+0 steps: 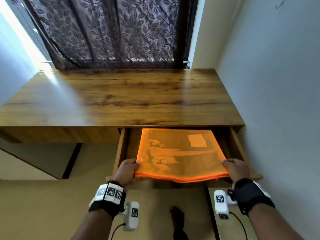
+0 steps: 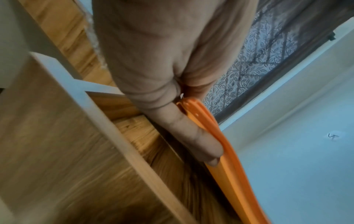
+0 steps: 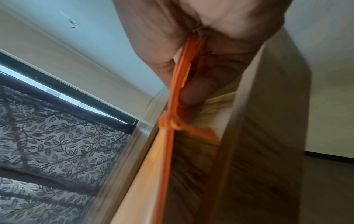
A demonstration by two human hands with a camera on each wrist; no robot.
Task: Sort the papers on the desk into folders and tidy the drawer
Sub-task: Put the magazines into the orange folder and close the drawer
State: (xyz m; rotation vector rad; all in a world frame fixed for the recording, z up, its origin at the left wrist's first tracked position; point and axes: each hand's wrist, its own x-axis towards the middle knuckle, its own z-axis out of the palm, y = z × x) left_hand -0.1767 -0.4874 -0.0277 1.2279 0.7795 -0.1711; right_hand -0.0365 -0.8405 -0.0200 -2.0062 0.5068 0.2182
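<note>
An orange see-through mesh folder [image 1: 180, 153] with papers inside hangs over the open wooden drawer [image 1: 121, 149] under the desk's right side. My left hand [image 1: 129, 168] grips its near left corner, thumb on top and fingers beneath. My right hand [image 1: 234, 168] grips the near right corner the same way. In the left wrist view the fingers [image 2: 195, 136] press under the folder's orange edge [image 2: 226, 163]. In the right wrist view the folder's edge [image 3: 172, 118] with a knotted orange zip pull [image 3: 172, 122] runs from my hand [image 3: 191, 63]. The drawer's floor is hidden by the folder.
The wooden desk top [image 1: 121, 97] stretches ahead, with a dark leaf-patterned curtain [image 1: 110, 30] behind it. A pale wall [image 1: 277, 84] stands close on the right of the drawer. A bare foot [image 1: 176, 215] shows on the floor below.
</note>
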